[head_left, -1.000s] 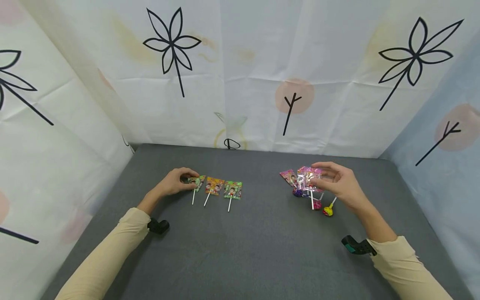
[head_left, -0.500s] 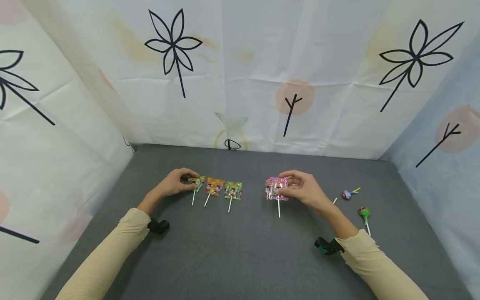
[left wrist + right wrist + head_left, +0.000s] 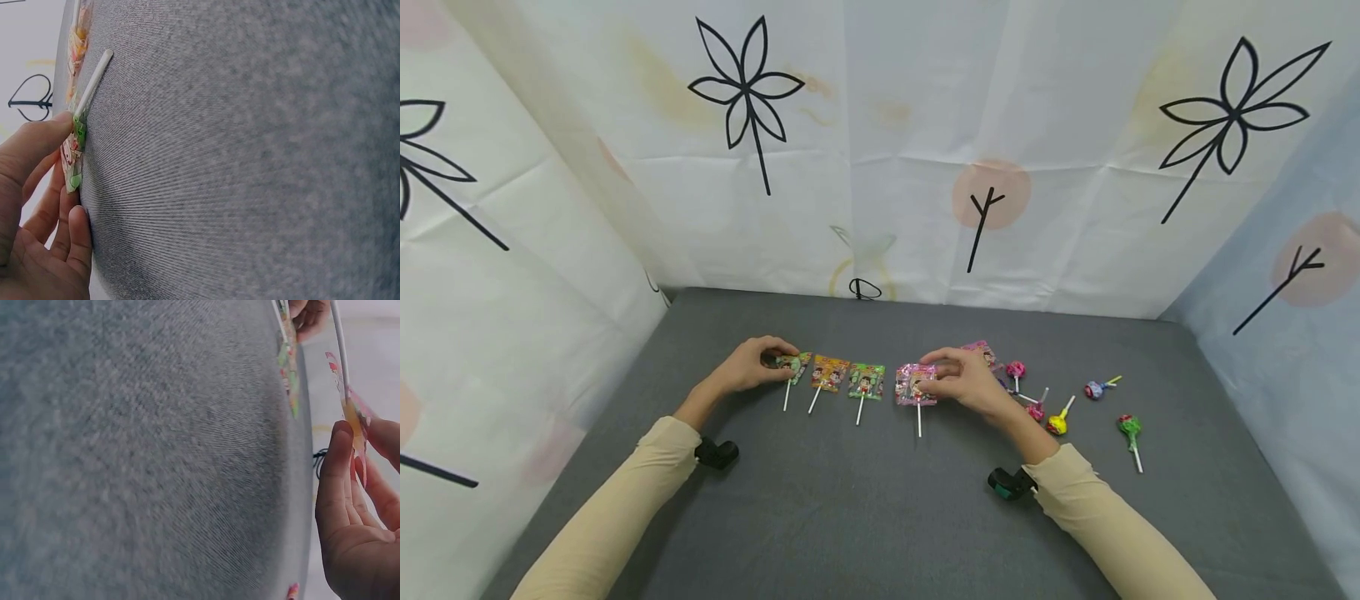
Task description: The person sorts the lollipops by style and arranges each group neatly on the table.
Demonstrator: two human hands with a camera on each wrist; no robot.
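My left hand (image 3: 752,364) pinches a flat green-wrapped lollipop (image 3: 789,365) at the left end of a row on the cloth. Its white stick points toward me, and in the left wrist view the thumb and fingers hold the edges of the green wrapper (image 3: 79,134). An orange-wrapped lollipop (image 3: 829,372) and another green-wrapped lollipop (image 3: 867,381) lie beside it. Just right of these, my right hand (image 3: 973,385) pinches a pink-wrapped lollipop (image 3: 913,384) by its right side, stick toward me. In the right wrist view that pink lollipop (image 3: 354,422) is raised off the cloth.
Behind the right hand lies another pink-wrapped lollipop (image 3: 982,353), partly hidden. Round lollipops are scattered to the right: pink (image 3: 1015,368), yellow (image 3: 1057,423), blue (image 3: 1093,389) and green (image 3: 1128,426). A printed white curtain (image 3: 895,208) borders the grey table (image 3: 850,517).
My right hand has carried the pink-wrapped lollipop leftward from the scattered candies to beside the row, uncovering round lollipops behind it. The left hand has stayed in place on the green-wrapped one.
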